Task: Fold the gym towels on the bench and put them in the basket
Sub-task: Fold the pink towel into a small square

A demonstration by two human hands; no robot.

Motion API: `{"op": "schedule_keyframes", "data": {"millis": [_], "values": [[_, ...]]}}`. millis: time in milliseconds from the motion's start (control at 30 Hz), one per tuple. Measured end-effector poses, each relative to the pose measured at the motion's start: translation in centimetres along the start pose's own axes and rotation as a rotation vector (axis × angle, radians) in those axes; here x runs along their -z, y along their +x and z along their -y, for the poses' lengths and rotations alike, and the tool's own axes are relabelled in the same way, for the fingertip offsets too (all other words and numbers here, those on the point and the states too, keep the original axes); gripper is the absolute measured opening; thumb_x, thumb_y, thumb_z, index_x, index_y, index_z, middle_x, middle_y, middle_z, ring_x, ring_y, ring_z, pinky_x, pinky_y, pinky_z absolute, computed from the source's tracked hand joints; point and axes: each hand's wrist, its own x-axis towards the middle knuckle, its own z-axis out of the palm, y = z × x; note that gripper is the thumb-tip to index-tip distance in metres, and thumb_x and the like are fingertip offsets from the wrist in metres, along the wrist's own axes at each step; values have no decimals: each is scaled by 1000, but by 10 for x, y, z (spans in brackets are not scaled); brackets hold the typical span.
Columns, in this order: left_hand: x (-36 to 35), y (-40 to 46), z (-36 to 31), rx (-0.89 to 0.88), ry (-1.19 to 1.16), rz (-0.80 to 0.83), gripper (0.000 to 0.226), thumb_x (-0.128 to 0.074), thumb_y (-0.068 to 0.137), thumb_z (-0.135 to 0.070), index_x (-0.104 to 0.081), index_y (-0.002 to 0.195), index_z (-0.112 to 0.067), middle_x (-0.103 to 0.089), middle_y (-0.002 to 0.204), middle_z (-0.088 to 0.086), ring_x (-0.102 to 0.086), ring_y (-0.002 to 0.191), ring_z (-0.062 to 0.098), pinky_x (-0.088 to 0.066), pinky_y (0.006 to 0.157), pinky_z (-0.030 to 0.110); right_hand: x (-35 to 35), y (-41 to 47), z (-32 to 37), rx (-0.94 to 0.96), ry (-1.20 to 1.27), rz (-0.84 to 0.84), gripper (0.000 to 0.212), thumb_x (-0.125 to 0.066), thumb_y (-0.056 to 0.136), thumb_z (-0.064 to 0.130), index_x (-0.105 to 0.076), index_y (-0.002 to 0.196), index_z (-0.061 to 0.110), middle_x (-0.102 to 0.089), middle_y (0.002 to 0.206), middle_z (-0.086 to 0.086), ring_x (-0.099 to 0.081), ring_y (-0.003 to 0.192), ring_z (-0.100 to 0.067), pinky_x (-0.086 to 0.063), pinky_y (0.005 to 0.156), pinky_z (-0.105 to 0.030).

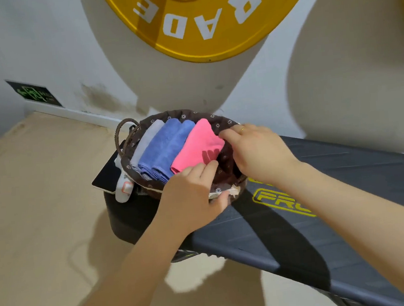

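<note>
White wall and a big yellow weight plate (197, 17) stand behind the dark bench (335, 189), which runs from the middle toward 4 o'clock. On its far end, near the centre, sits the brown basket (180, 114) with folded towels in a row: a grey towel (145, 141) at its 9 o'clock side, then the blue towels (164, 151), then the pink towel (195, 146). Left hand (190, 198) touches the pink towel's near edge with loosely bent fingers, thumb by the rim. Right hand (255, 152) pinches the far corner at 3 o'clock. To seat it well, I think both hands should press it down evenly, so it stays folded and upright beside the blue ones
</note>
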Motion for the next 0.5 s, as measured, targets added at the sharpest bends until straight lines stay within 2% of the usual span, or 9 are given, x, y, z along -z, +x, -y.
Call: {"op": "schedule_keyframes", "data": {"millis": [33, 100, 233, 300, 333, 400, 433, 500], "values": [[1, 6, -12, -8, -18, -35, 51, -48, 72, -38, -67, 105, -4, -67, 75, 5, -63, 66, 25, -52, 52, 28, 4, -14, -10, 11, 34, -88, 40, -39, 70, 11, -63, 101, 6, -67, 85, -12, -64, 76, -34, -48, 58, -34], [-4, 16, -43, -18, -105, -58, 45, -49, 73, -32, -67, 104, -5, -63, 70, 4, -61, 64, 26, -51, 51, 29, 7, -47, -35, -14, 46, -142, 41, -33, 68, 15, -65, 92, 7, -65, 74, -10, -63, 66, -32, -48, 52, -33], [-28, 36, -119, -43, -240, 75, 41, -46, 75, -38, -63, 101, -12, -44, 62, -10, -55, 57, 21, -47, 53, 28, 2, -129, -89, -154, 16, -63, 38, -33, 69, 17, -64, 89, 7, -65, 71, -10, -62, 63, -32, -48, 52, -32], [-39, 49, -162, -36, -244, 199, 35, -46, 77, -41, -60, 97, -16, -38, 59, -10, -51, 61, 19, -45, 60, 30, 2, -176, -118, -237, 15, 20, 37, -34, 71, 18, -64, 88, 7, -66, 72, -11, -62, 64, -33, -49, 52, -33], [-42, 56, -184, -19, -253, 273, 28, -49, 80, -39, -57, 97, -18, -39, 58, -9, -49, 64, 17, -43, 62, 30, 8, -199, -131, -295, 37, 59, 35, -36, 73, 18, -64, 91, 7, -67, 76, -11, -63, 69, -34, -49, 55, -34], [-41, 68, -229, -2, -289, 392, 15, -54, 86, -33, -51, 93, -20, -41, 55, -6, -47, 64, 17, -40, 61, 31, 31, -243, -154, -450, 103, 101, 31, -42, 83, 13, -60, 108, 9, -66, 96, -12, -60, 91, -36, -50, 70, -39], [-38, 74, -250, -1, -315, 429, 14, -55, 87, -31, -47, 90, -20, -42, 52, -4, -47, 61, 18, -40, 61, 32, 46, -264, -163, -531, 169, 132, 33, -43, 87, 13, -54, 118, 11, -63, 108, -11, -56, 102, -34, -50, 79, -41], [-27, 80, -284, 4, -355, 451, 16, -56, 87, -28, -43, 88, -18, -42, 50, -4, -45, 59, 18, -41, 63, 33, 77, -295, -172, -637, 289, 226, 36, -42, 92, 17, -46, 127, 14, -59, 119, -9, -51, 112, -30, -47, 86, -41]]}}
